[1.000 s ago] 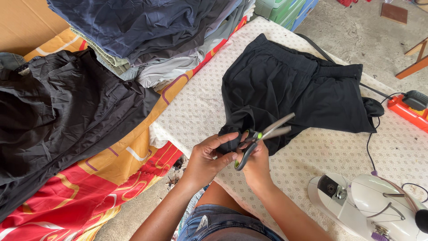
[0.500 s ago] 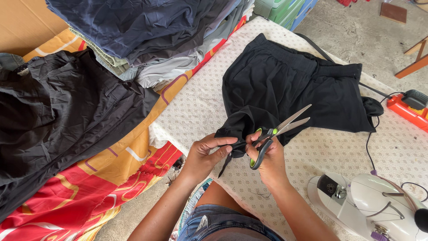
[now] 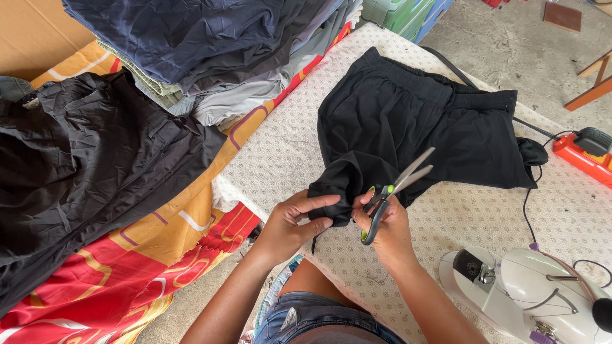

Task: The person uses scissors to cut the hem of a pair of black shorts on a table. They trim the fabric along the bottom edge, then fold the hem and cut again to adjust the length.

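Black shorts (image 3: 414,127) spread flat on the dotted table cover (image 3: 287,146), waistband toward 1 o'clock, one leg hem bunched toward 7 o'clock at the table's near edge. Left hand (image 3: 290,223) at 6 o'clock, fingers clenched on that bunched hem, thumb on top of the fabric. Right hand (image 3: 389,226) just beside it, touching the same fold, fingers hooked through the green-and-black handles of the scissors (image 3: 398,188); blades slightly parted, tips aimed toward 2 o'clock, lying over the shorts. Whether the blades touch the cloth: cannot tell.

White sewing machine (image 3: 535,293) at 4 o'clock, near the right forearm. Orange power strip (image 3: 583,153) with a black plug at 3 o'clock, its cord trailing down the table. Loose black garment (image 3: 83,172) at 9 o'clock, draped over a red and orange printed sheet (image 3: 127,267). Stack of folded clothes (image 3: 210,44), dark blue on top, at 11 o'clock, well apart from both hands. Green crates (image 3: 408,9) at 12 o'clock.
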